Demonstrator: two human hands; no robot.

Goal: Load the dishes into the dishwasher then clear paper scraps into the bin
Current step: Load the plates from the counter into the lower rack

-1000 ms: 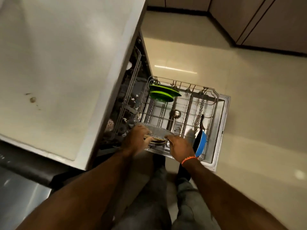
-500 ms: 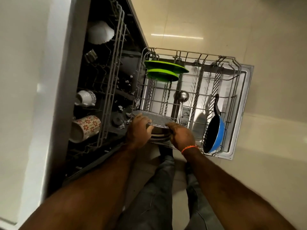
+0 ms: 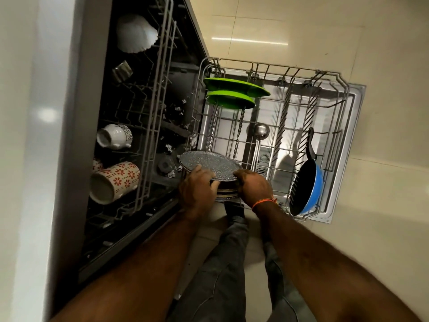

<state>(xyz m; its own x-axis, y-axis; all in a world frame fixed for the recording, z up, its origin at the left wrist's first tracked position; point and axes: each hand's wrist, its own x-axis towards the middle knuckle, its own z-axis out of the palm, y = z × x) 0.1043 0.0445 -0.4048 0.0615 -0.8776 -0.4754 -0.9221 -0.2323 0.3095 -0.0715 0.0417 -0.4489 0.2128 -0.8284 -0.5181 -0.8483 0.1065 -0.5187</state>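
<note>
Speckled plate (image 3: 210,164), apparently unbranded, between both hands.

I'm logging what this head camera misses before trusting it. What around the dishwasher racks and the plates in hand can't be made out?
- Stack under the speckled grey round plate: the left hand and right hand cover it; plate count unclear.
- Dark lower interior behind the pulled-out wire lower rack: small pale bits, too dim to identify.
- Small metal item in the upper rack: too blurred to name.
- Bin and paper scraps: outside the frame.
</note>
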